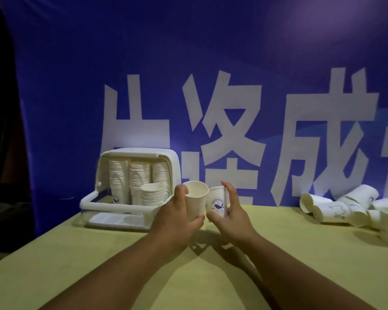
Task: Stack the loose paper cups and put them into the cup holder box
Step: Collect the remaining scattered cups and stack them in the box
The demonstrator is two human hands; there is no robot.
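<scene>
Centre frame, left hand [177, 218] grips plain cup [196, 198], right hand [231, 217] holds printed cup [217, 203]; light, probably crushable walls want gentle mid-body holds.

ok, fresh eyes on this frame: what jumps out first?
The huge blue banner with white characters fills the background. Centre front, the left hand holds a plain cup and the right hand a printed cup, side by side. The open cup holder box stands left with stacks; loose cups lie far right.
</scene>
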